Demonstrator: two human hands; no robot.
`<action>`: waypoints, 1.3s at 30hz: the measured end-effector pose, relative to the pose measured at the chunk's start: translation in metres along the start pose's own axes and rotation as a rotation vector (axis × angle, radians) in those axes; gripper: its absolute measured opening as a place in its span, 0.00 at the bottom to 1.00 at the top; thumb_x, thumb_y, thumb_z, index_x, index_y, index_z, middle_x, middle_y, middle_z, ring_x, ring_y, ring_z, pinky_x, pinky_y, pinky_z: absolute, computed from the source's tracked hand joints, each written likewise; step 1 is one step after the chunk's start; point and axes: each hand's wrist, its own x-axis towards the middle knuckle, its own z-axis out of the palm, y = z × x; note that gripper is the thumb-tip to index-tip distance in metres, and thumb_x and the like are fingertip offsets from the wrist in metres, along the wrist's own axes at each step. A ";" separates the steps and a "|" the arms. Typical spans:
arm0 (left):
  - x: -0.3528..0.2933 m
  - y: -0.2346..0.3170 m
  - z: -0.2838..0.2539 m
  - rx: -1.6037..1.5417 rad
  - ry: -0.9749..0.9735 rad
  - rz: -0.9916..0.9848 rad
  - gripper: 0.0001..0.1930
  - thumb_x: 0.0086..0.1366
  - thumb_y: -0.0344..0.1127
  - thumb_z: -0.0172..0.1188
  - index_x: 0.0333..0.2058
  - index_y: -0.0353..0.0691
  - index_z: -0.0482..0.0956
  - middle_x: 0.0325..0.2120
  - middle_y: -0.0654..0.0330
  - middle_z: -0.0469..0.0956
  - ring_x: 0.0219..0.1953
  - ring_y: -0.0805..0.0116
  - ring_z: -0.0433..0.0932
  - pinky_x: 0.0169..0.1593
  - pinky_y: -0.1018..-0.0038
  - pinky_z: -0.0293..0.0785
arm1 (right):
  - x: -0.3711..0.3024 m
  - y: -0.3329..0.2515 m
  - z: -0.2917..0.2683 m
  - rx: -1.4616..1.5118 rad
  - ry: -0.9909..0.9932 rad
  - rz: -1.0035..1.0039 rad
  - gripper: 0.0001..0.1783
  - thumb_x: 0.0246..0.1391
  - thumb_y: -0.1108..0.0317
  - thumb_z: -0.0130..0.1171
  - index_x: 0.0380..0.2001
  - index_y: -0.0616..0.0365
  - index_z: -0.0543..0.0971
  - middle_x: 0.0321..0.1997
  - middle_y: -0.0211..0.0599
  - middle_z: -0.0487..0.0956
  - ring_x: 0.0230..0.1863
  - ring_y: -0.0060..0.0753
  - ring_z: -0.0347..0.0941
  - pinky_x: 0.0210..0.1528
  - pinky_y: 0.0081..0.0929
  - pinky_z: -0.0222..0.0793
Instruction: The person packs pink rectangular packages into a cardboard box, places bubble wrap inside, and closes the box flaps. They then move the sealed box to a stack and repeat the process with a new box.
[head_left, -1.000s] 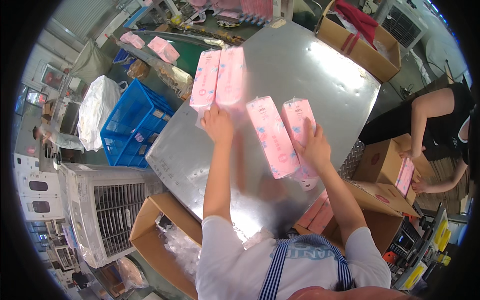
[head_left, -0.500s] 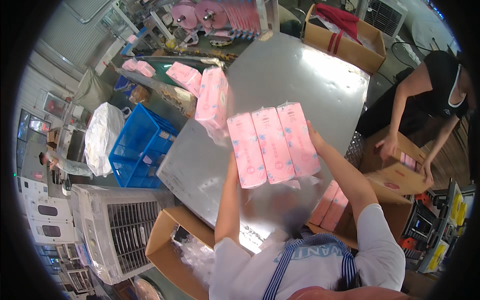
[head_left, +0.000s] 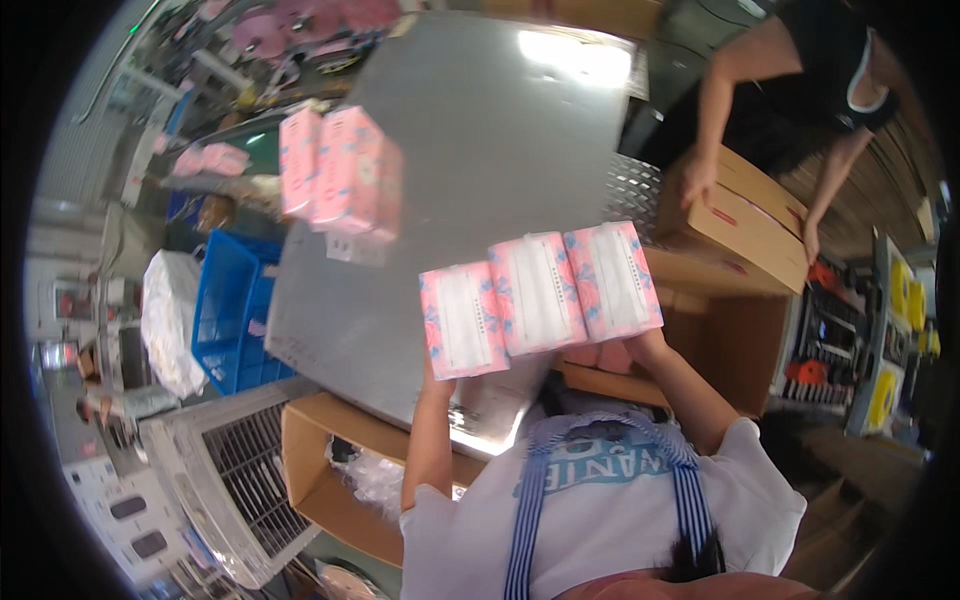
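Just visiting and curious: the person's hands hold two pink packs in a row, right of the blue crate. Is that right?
Not quite: the head view shows three pink packs in a row, not two, held between the left hand and right hand, to the right of the blue crate.

Pink and white packs (head_left: pixel 540 295) patterned with blue

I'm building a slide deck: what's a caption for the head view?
Left hand and right hand hold three pink packs side by side; a co-worker grips a cardboard box.
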 end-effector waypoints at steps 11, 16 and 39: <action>0.035 -0.170 0.251 -0.148 -0.438 -0.641 0.23 0.68 0.48 0.46 0.55 0.39 0.68 0.50 0.59 0.73 0.51 0.62 0.72 0.54 0.65 0.69 | -0.171 -0.057 -0.264 -0.170 0.668 -0.185 0.34 0.63 0.50 0.43 0.65 0.57 0.53 0.68 0.37 0.57 0.66 0.36 0.56 0.66 0.38 0.54; 0.044 -0.240 0.273 0.802 -0.394 -0.561 0.22 0.60 0.51 0.55 0.45 0.41 0.73 0.42 0.53 0.77 0.46 0.61 0.75 0.48 0.62 0.71 | -0.160 -0.053 -0.266 -0.643 0.738 -0.194 0.31 0.57 0.54 0.54 0.58 0.61 0.64 0.61 0.44 0.66 0.63 0.37 0.60 0.61 0.37 0.57; -0.108 -0.089 0.049 0.676 0.925 0.349 0.10 0.58 0.25 0.56 0.39 0.41 0.76 0.39 0.58 0.74 0.40 0.67 0.73 0.42 0.72 0.72 | -0.008 0.072 -0.313 -2.206 -0.112 0.567 0.54 0.43 0.48 0.63 0.69 0.38 0.44 0.71 0.56 0.42 0.70 0.68 0.34 0.63 0.65 0.44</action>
